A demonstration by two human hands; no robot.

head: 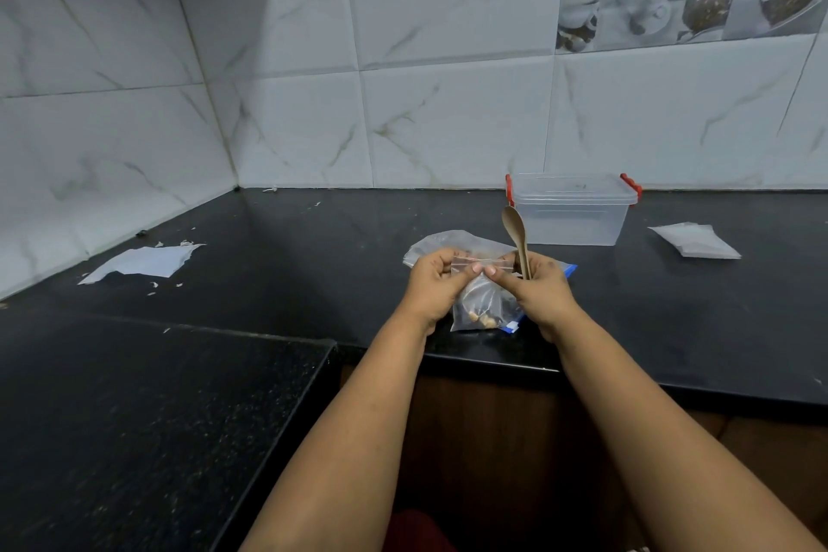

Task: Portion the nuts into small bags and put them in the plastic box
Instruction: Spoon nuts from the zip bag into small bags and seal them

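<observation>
Lidded plastic box (571, 211) — bare counter (313, 247) leftward — big bag (448, 244) before it.

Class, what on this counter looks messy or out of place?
Torn white paper lies at the left of the black counter, with small white scraps scattered around it. The right hand also holds a wooden spoon while pinching the small bag.

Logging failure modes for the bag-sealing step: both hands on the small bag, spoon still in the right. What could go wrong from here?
1. The right hand holds the wooden spoon while pinching the small bag; the divided grip might leave the top only partly sealed, so nuts could spill.
2. The bag hangs near the counter edge between the right and left hand; a slip may drop it to the floor.
3. The plastic box seems to have its lid on, needing a free hand.
</observation>
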